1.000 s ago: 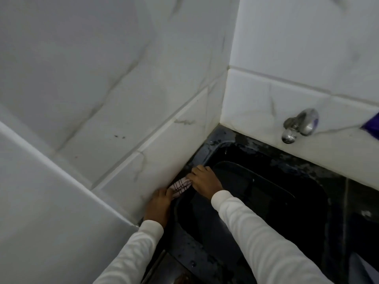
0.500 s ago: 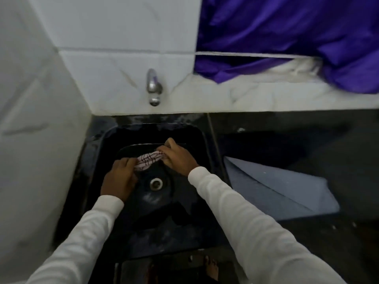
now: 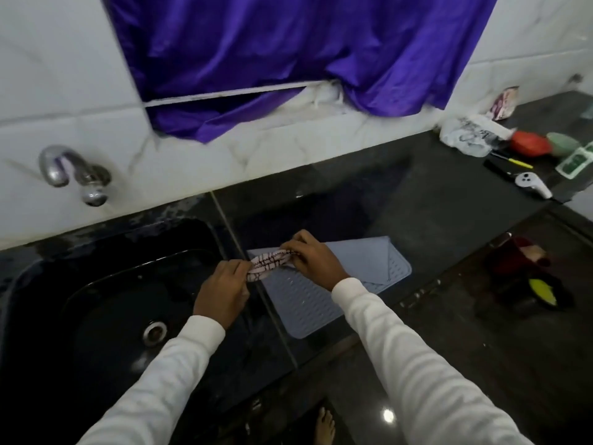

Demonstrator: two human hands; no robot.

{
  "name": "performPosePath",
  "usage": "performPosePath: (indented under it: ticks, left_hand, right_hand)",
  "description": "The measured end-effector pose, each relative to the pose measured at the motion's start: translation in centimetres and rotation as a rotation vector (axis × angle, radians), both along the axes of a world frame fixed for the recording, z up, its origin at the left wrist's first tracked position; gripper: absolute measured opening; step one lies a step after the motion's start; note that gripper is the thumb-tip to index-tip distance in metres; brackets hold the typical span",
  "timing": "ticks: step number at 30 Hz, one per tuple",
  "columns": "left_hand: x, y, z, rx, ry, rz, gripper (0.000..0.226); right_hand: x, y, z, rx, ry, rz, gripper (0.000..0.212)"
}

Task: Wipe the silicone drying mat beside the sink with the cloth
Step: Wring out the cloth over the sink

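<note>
Desk (image 3: 433, 226): dark polished stone, glossy, speckled. Wall behind is white marble-look tile with a shiny purple curtain (image 3: 288, 59) hanging in folds. Sink (image 3: 96, 284): black, glossy, rounded rectangle, wet, round metal drain; chrome tap (image 3: 73, 173) on the wall above it. Mat (image 3: 321, 300): grey-blue silicone, rectangular, rounded corners, ribbed/dotted top, far part folded over showing a smooth underside; lies flat on the desk just right of the sink. Cloth (image 3: 271, 263): white with dark check lines, twisted into a short rope, held above the mat's near-left corner at the sink edge. Left hand (image 3: 221, 290) fingers curled, gripping one end. Right hand (image 3: 316, 258) pinching the other end. White ribbed sleeves on both.
</note>
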State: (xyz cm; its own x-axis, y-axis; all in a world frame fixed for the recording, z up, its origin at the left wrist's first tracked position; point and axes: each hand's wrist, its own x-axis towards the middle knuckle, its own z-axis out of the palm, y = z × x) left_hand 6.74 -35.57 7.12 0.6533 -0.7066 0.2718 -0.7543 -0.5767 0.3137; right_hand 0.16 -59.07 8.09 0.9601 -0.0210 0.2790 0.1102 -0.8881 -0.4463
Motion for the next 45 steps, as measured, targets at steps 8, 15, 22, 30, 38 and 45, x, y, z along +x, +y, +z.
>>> performPosePath:
  ticks: [8, 15, 22, 30, 38, 45]
  left_hand:
    - [-1.4, -10.7, 0.6, -0.02, -0.006, -0.032, 0.048]
    - [-2.3, -18.5, 0.8, -0.001, 0.012, -0.08, 0.056]
    - [0.2, -25.8, 0.6, 0.036, -0.013, -0.191, 0.051]
    - [2.7, -33.3, 0.2, 0.058, -0.029, -0.445, 0.039]
    - [3.2, -38.1, -0.9, 0.063, -0.01, -0.555, 0.048]
    - [2.4, -41.6, -0.8, 0.027, 0.024, -0.575, 0.04]
  right_hand:
    - [-2.2, -11.0, -0.6, 0.029, -0.012, -0.014, 0.034]
    - [-5.2, -18.0, -1.1, 0.082, -0.014, -0.075, 0.034]
    - [-7.6, -22.2, -2.6, 0.12, -0.007, -0.188, 0.035]
    - [-10.6, -24.8, -2.9, 0.059, 0.01, -0.313, 0.044]
    - [-11.8, -28.3, -3.9, -0.019, 0.06, -0.34, 0.046]
    - [-12.8, -31.1, -4.0, -0.025, 0.034, -0.327, 0.046]
